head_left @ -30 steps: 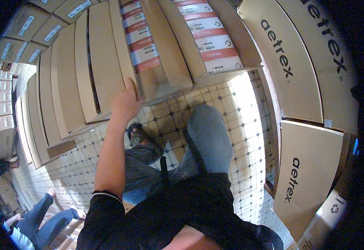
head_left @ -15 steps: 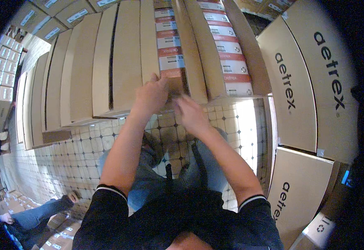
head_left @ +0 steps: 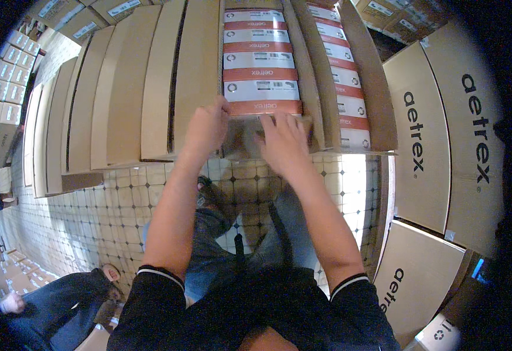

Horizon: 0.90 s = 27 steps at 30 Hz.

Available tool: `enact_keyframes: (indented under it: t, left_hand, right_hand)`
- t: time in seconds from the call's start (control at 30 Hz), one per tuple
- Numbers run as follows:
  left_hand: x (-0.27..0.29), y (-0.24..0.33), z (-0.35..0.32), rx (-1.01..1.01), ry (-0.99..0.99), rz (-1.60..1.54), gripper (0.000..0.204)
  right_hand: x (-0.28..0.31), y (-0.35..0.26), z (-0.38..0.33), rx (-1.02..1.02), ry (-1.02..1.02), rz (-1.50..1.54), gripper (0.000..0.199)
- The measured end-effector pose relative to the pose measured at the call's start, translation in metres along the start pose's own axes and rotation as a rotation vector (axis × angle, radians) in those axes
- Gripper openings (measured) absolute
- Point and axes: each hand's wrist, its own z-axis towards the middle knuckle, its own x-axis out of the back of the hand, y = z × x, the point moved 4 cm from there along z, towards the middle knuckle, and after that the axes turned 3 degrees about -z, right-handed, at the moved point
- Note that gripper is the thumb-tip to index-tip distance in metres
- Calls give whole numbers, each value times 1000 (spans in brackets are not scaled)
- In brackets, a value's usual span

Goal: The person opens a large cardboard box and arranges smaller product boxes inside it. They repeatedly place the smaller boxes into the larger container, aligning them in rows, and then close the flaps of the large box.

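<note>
— Fingers [head_left: 218, 111] of the left hand [head_left: 209, 126] curl over the near end of the open carton [head_left: 241, 137], thumb side on its edge; gripping it, I'd say.

— And the right hand [head_left: 282, 137]?

— Spread flat on the same near flap, fingers splayed, pressing rather than clenched; whether it truly grasps the flap I cannot tell.

— Which way does the carton run?

— Long axis straight away from the person, lying on the tiled floor [head_left: 109, 205] between closed brown cartons [head_left: 127, 88]; the near end sits just ahead of the knees.

— How does it look?

— Plain brown cardboard, top open; inside, a row of shoeboxes [head_left: 260, 58], white with red bands, stacked end-on along its length; a second open carton [head_left: 349, 88] lies just beside it on the right, filled the same way.

— Anyone else?

— Another person [head_left: 57, 298] in dark clothes, low at the left, well apart.
</note>
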Motion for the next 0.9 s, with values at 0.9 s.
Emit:
enact_keyframes:
  t: [0.9]
  left_hand:
    - [5, 3, 13, -119, -98, 36, 14]
  right_hand:
    - [47, 98, 26, -367, 257, -76, 52]
